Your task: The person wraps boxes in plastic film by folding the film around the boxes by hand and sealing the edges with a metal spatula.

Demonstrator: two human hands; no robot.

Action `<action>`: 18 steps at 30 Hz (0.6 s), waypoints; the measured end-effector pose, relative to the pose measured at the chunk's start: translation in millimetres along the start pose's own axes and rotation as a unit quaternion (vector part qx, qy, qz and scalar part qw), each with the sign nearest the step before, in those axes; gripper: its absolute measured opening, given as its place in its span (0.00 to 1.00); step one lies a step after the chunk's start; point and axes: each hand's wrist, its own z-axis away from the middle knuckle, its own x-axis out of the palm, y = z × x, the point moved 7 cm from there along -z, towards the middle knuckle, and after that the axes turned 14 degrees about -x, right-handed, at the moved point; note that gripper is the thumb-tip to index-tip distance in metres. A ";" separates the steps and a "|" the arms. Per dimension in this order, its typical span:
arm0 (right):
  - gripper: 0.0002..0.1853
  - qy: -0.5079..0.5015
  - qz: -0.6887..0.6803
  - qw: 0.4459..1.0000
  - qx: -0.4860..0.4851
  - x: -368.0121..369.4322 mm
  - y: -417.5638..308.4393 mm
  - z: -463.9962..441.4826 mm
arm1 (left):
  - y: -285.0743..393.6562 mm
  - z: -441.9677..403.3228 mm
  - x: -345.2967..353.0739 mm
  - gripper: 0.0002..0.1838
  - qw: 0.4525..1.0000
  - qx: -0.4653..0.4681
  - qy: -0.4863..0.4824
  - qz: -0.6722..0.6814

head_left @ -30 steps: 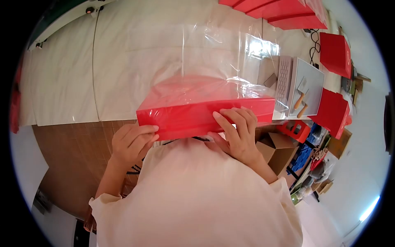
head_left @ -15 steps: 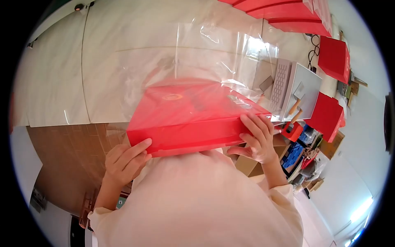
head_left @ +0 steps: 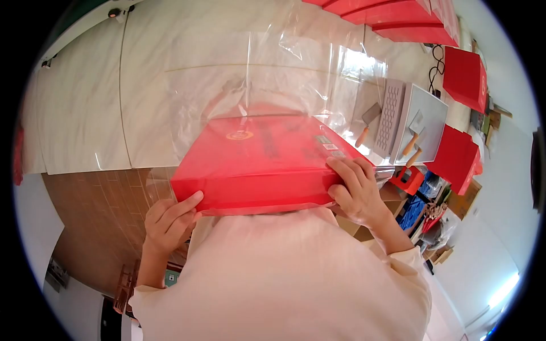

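While my left hand pinches the near left corner of the red box, my right hand clasps its near right end; it lies between them, jutting past the counter toward me. I judge it stiff and fairly light, but the clear bag around it looks slippery and creases easily, so those firm corners seem the best hold. I can't see what the box contains. Beyond my right hand stand other boxes, contents hidden too.
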 end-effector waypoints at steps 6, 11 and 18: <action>0.28 -0.017 -0.033 0.997 0.072 0.5 16.4 7.8 | 7.9 -16.6 9.2 0.11 1.000 -0.019 0.007 0.020; 0.29 0.029 0.000 0.994 0.104 -3.6 0.0 -3.7 | 10.4 -12.8 13.1 0.12 0.999 -0.005 0.030 0.019; 0.17 0.120 0.014 0.991 0.052 10.7 -29.0 -25.6 | 10.2 -13.8 17.0 0.13 0.998 -0.004 0.049 0.040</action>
